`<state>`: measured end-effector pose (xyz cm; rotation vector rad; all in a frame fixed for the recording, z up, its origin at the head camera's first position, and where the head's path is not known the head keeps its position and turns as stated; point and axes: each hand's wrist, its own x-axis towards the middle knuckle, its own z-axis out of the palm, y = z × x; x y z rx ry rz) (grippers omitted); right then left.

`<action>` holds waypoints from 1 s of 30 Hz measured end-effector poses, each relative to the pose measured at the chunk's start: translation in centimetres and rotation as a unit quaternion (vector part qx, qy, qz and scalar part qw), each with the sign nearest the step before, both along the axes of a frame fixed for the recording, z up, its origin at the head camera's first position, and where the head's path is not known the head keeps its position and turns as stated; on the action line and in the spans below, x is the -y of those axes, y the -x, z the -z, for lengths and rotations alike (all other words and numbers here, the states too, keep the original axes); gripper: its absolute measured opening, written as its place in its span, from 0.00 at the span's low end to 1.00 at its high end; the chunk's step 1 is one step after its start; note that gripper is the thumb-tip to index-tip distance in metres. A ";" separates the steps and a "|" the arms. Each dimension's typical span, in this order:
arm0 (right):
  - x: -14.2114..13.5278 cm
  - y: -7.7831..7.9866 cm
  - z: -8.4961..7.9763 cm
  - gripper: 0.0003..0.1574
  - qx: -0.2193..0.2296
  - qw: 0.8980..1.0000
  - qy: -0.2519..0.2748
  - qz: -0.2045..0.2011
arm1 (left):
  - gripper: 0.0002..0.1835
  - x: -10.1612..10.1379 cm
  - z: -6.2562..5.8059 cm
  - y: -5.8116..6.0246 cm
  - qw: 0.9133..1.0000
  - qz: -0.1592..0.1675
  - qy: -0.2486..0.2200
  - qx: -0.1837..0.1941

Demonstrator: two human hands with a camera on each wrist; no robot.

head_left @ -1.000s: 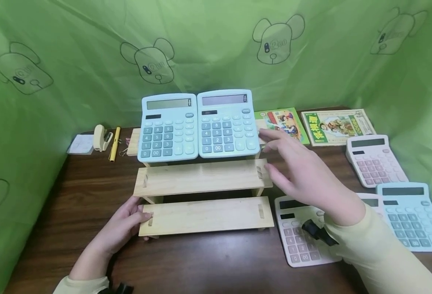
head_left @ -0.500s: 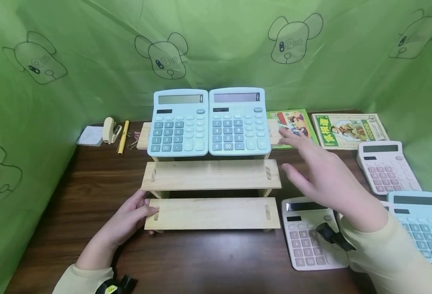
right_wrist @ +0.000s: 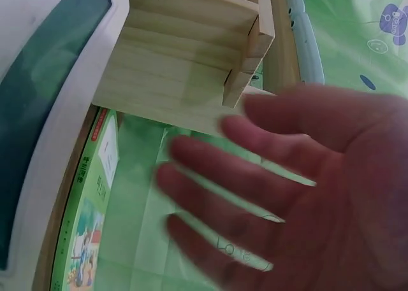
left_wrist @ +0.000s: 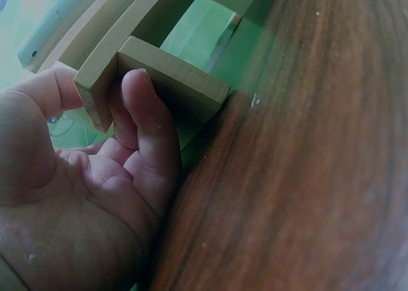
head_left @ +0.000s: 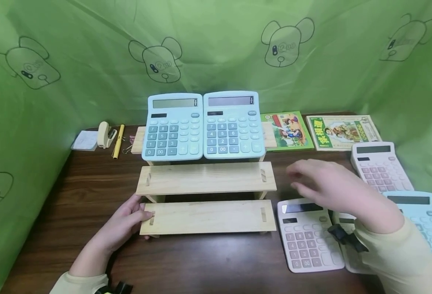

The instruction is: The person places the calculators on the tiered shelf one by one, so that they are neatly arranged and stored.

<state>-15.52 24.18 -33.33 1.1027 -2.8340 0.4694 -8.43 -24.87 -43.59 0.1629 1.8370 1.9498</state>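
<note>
A stepped wooden rack (head_left: 206, 179) stands mid-table, two light-blue calculators (head_left: 173, 126) side by side on its top step, both displays reading 0. My left hand (head_left: 125, 222) grips the left end of its lowest board (head_left: 208, 216); in the left wrist view the thumb lies over the board (left_wrist: 121, 46) and fingers curl beneath. Off the rack's right side, my right hand (head_left: 326, 183) hovers with loosely bent fingers and holds nothing. In the right wrist view its fingers (right_wrist: 217, 176) are spread and blurred. Just below it lies a white calculator with pink keys (head_left: 309, 237).
More calculators lie at the right: a pink one (head_left: 381, 165), a blue one (head_left: 418, 220), and a pale one partly under the right forearm. Two picture books (head_left: 291, 130) lie behind. A stapler (head_left: 105, 134), yellow pen (head_left: 118, 142) and paper (head_left: 85, 140) sit back left. Green cloth surrounds the table.
My right hand has drawn away from the top right calculator, moving right and toward me, its fingers bending more. My left hand keeps its grip on the rack. The head view shifts slightly.
</note>
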 end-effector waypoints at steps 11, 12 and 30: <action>-0.3 0.2 1.5 0.18 0.177 0.976 -0.124 0.000 | 0.35 0.0 0.2 0.1 1.000 0.002 -0.008 0.006; -0.3 0.2 1.7 0.18 0.180 0.976 -0.120 -0.004 | 0.35 0.0 0.2 0.1 1.000 0.003 -0.009 0.005; 0.0 0.4 2.5 0.14 0.186 0.975 -0.120 -0.011 | 0.33 0.0 0.1 0.1 1.000 0.007 -0.018 -0.005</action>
